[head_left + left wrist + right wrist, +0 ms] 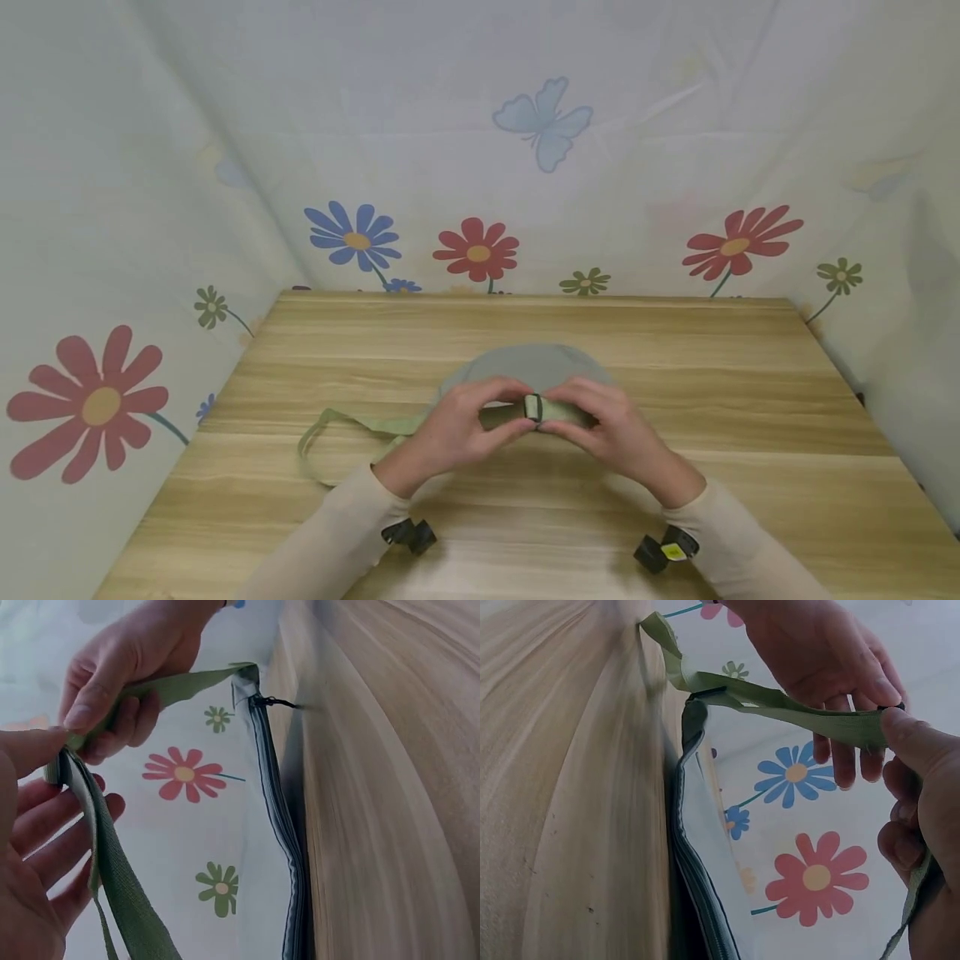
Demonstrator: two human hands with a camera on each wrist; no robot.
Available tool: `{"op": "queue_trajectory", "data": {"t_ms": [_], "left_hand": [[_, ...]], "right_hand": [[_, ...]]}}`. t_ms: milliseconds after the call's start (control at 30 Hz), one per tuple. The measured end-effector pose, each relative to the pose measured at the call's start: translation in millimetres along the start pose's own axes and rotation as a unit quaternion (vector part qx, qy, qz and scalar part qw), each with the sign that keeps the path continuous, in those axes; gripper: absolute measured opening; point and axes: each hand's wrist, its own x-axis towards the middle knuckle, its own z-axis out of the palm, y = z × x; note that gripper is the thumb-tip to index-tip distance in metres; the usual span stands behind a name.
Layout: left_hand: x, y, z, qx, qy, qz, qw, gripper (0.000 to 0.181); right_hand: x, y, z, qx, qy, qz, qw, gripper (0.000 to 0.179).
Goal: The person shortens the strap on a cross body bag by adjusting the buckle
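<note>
A grey zippered bag (536, 362) with a green webbing strap (572, 412) lies on the table. My left hand (450, 427) and right hand (621, 427) meet in front of it at a dark slider buckle (534, 408) on the strap. The left thumb and index finger pinch the strap by the buckle, its other fingers spread in the left wrist view. From the other side, my right thumb and fingers grip the strap. Both wrist views show the strap running from the bag's ends up to the hands. The bag's zipper (697, 862) runs along its edge.
A loop of loose strap (360, 422) lies on the wooden table (712, 400) to the left of the bag. White cloth walls (637, 167) printed with flowers and a butterfly stand behind and at both sides. Dark wrist cameras (411, 535) sit on the sleeves.
</note>
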Motion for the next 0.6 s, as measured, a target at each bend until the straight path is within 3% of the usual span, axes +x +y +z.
{"op": "queue_trajectory", "data": {"t_ms": [367, 600], "left_hand": [[-7.7, -1.9, -6.9, 0.010, 0.037, -0.060, 0.9975, 0.030], [-6.9, -2.2, -5.9, -0.048, 0.023, -0.074, 0.9958, 0.031]], "right_hand": [[-5.0, 2, -15, -0.057, -0.011, 0.037, 0.9976, 0.035], [-4.0, 0, -14, -0.050, 0.000, 0.035, 0.9981, 0.026]]}}
